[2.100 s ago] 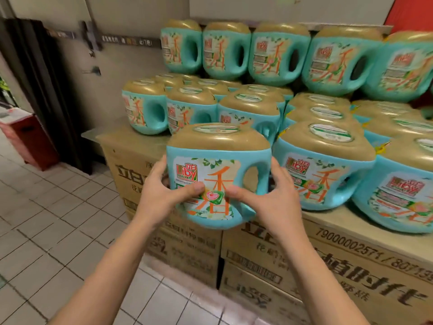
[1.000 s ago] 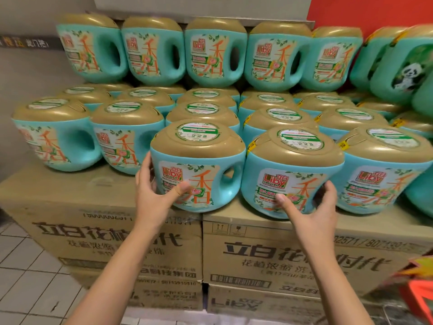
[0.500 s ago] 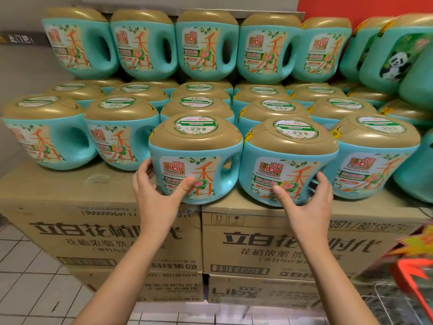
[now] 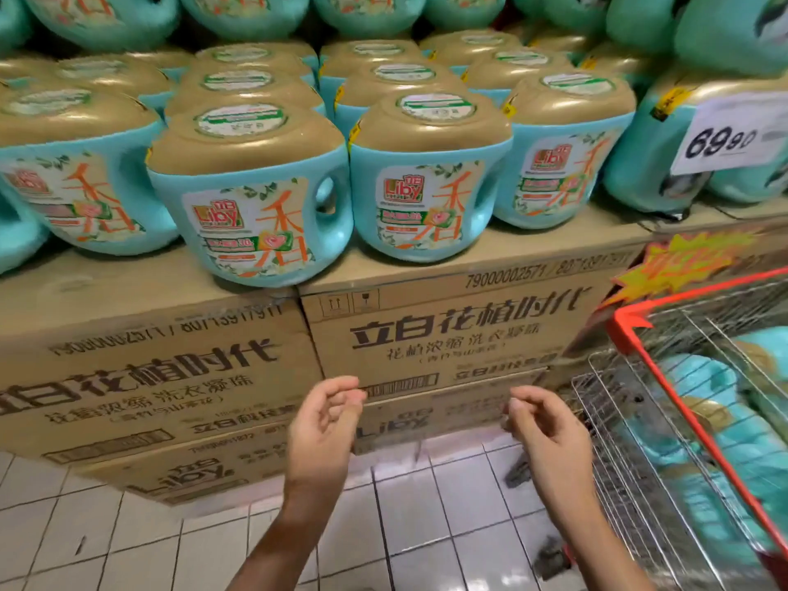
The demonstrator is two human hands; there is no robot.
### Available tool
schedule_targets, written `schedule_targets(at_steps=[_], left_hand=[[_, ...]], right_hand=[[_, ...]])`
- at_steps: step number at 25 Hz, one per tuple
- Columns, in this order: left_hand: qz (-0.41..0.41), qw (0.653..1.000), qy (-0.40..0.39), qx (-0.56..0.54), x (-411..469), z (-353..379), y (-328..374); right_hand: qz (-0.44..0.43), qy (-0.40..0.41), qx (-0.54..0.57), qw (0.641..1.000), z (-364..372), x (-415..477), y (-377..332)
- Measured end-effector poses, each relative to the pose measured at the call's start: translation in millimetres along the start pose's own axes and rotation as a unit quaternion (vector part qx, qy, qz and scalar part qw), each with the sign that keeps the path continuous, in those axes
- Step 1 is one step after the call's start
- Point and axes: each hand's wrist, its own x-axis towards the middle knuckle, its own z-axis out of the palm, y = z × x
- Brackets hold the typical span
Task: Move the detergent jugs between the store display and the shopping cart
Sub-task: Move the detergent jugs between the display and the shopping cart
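Observation:
Several turquoise detergent jugs with gold caps stand in rows on the store display of stacked cardboard boxes [image 4: 447, 334]. The nearest front jug [image 4: 251, 202] sits at the box edge, with another jug [image 4: 426, 181] to its right. My left hand [image 4: 324, 424] and my right hand [image 4: 546, 432] hang below the display in front of the boxes, fingers loosely curled, holding nothing. At the right stands the wire shopping cart [image 4: 639, 441] with a red rim; turquoise jugs [image 4: 725, 424] lie inside it.
A white price tag reading 69.90 [image 4: 725, 134] hangs at the right of the display. An orange starburst sign [image 4: 682, 262] sits just above the cart. White floor tiles [image 4: 426, 526] lie below my hands.
My hands have let go of the two front jugs and dropped down in front of the boxes. The view has tilted down and right, bringing the cart into sight.

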Motion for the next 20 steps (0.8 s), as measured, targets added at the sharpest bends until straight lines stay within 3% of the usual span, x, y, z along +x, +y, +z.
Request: schedule_targets(at_steps=[3, 6, 9, 14, 20], left_hand=[[-0.116, 0.989, -0.086, 0.017, -45.7, 32.3, -30.0], [-0.160, 0.974, -0.150, 0.050, -87.1, 67.0, -55.4], [-0.172, 0.959, -0.203, 0.093, -135.0, 110.1, -72.8], [-0.157, 0.955, -0.236, 0.088, -227.1, 215.8, -79.9], [-0.133, 0.937, -0.312, 0.084, -290.0, 326.3, -63.2]], right_hand=[[0.073, 0.019, -0.021, 0.997, -61.8, -41.7, 32.7], [0.118, 0.078, -0.018, 0.990, -126.0, -76.9, 54.7], [0.121, 0.113, -0.009, 0.986, -191.5, -107.7, 66.5], [0.132, 0.089, -0.019, 0.987, -312.7, -148.6, 77.6], [0.147, 0.172, -0.012, 0.974, -442.1, -169.3, 79.4]])
